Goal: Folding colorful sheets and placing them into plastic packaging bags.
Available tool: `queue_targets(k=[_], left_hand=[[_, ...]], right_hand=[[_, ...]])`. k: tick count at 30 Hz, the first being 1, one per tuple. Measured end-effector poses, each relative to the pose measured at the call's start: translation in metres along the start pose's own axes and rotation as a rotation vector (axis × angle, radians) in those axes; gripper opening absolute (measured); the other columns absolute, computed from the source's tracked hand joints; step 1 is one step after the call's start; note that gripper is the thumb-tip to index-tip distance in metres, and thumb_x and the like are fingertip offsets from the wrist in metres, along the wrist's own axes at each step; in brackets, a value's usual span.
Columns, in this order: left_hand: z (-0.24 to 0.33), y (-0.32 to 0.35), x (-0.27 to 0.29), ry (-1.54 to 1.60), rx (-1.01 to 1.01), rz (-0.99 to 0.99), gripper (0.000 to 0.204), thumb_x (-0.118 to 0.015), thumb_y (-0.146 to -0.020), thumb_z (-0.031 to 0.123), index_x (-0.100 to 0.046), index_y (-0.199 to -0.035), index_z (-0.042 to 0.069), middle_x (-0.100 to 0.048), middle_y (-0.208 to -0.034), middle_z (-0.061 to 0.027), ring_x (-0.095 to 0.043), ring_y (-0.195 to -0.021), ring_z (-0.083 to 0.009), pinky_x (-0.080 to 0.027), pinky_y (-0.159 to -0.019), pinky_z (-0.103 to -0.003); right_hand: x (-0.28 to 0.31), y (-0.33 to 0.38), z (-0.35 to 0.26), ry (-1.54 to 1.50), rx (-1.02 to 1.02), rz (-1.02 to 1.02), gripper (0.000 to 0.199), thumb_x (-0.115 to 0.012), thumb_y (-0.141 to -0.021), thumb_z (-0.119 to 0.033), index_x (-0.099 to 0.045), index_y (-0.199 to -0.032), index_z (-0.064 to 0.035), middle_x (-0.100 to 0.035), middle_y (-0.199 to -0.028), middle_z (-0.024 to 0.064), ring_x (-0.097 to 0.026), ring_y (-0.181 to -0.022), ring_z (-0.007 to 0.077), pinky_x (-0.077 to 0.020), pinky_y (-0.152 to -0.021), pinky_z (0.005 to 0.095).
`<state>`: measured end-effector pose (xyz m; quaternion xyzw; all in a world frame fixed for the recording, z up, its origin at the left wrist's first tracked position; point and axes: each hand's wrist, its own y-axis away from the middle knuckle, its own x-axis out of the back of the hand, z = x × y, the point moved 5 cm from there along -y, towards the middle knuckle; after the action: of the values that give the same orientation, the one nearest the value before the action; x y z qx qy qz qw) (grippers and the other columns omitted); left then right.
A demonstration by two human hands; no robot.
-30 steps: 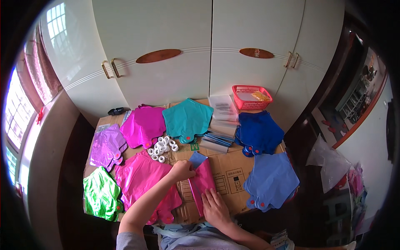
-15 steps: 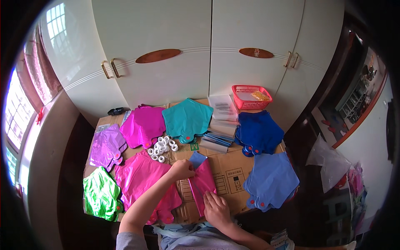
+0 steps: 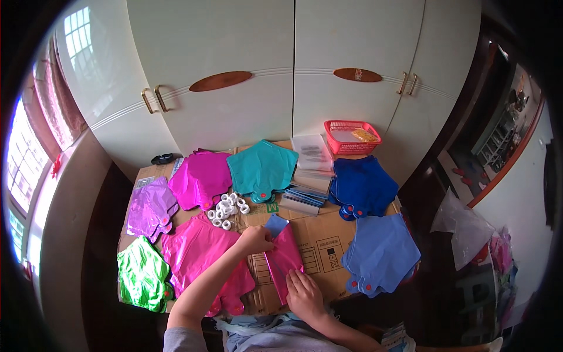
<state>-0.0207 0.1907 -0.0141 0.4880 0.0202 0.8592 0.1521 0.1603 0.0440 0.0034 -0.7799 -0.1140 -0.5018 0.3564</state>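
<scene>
On the cardboard in front of me lies a pink foil balloon [image 3: 285, 251], folded into a narrow strip. A flat blue piece [image 3: 275, 223] sticks out from its far end; whether it is inside or underneath, I cannot tell. My left hand [image 3: 255, 239] is closed in a pinch at the strip's upper left edge. Lying flat over the near right part of the strip is my right hand [image 3: 304, 293], fingers stretched out. A pile of flat pink foil balloons [image 3: 196, 246] spreads under and beside my left forearm.
Around the cardboard [image 3: 325, 234] lie stacks of green [image 3: 143, 274], lilac [image 3: 151, 205], magenta [image 3: 200, 176], teal [image 3: 262, 167], dark blue [image 3: 365, 186] and light blue foil balloons [image 3: 382, 252]. Small white rolls [image 3: 226, 210], clear bags [image 3: 311, 154] and a pink basket [image 3: 353, 146] stand farther back.
The view has shifted very slightly. Both hands and the folded pink foil balloon stay practically in place.
</scene>
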Motion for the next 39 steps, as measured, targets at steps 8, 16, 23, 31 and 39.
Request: queue_targets(k=[8,16,23,31,39], left_hand=[[0.027,0.019,0.009,-0.274,-0.063,0.294,0.024,-0.069,-0.064,0.023,-0.066,-0.081,0.007,-0.065,-0.083,-0.0121,-0.064,-0.077,-0.0292,-0.053,-0.069,-0.04],[0.088,0.06,-0.045,0.017,-0.609,0.122,0.025,-0.06,-0.076,0.009,-0.066,-0.1,0.005,-0.062,-0.091,-0.0106,-0.063,-0.084,-0.0274,-0.053,-0.076,-0.035],[0.076,0.046,-0.054,-0.066,-0.486,0.165,0.035,-0.057,-0.076,0.007,-0.06,-0.109,-0.002,-0.062,-0.099,-0.0111,-0.061,-0.09,-0.0258,-0.054,-0.076,-0.033],[0.059,0.021,-0.064,-0.186,-0.363,0.156,0.048,-0.053,-0.075,0.005,-0.046,-0.122,-0.007,-0.058,-0.097,-0.0209,-0.062,-0.079,-0.0342,-0.054,-0.065,-0.04],[0.072,0.007,-0.046,-0.149,-0.07,0.135,0.055,-0.046,-0.08,0.008,-0.036,-0.132,-0.009,-0.062,-0.089,-0.0257,-0.063,-0.068,-0.0419,-0.052,-0.061,-0.047]], right_hand=[[-0.002,0.002,0.0,0.036,0.023,-0.008,0.039,-0.055,-0.077,-0.015,-0.061,-0.109,0.0061,-0.06,-0.116,0.0188,-0.054,-0.112,0.0303,-0.0372,-0.104,0.0406],[-0.008,0.004,0.002,0.042,0.017,-0.071,0.041,-0.057,-0.075,-0.017,-0.061,-0.108,0.0058,-0.059,-0.114,0.02,-0.053,-0.112,0.0317,-0.0352,-0.106,0.042],[-0.002,0.001,0.003,-0.002,0.002,-0.014,0.04,-0.059,-0.073,-0.016,-0.061,-0.107,0.0047,-0.058,-0.114,0.0186,-0.054,-0.11,0.0301,-0.0367,-0.104,0.0425],[-0.001,0.002,0.002,-0.002,0.015,-0.027,0.042,-0.056,-0.075,-0.017,-0.06,-0.11,0.0054,-0.058,-0.117,0.019,-0.054,-0.111,0.0293,-0.0366,-0.104,0.0419],[-0.003,0.004,0.004,0.002,-0.002,-0.034,0.042,-0.058,-0.075,-0.016,-0.06,-0.112,0.0032,-0.057,-0.12,0.0174,-0.053,-0.114,0.0287,-0.0366,-0.104,0.0418]])
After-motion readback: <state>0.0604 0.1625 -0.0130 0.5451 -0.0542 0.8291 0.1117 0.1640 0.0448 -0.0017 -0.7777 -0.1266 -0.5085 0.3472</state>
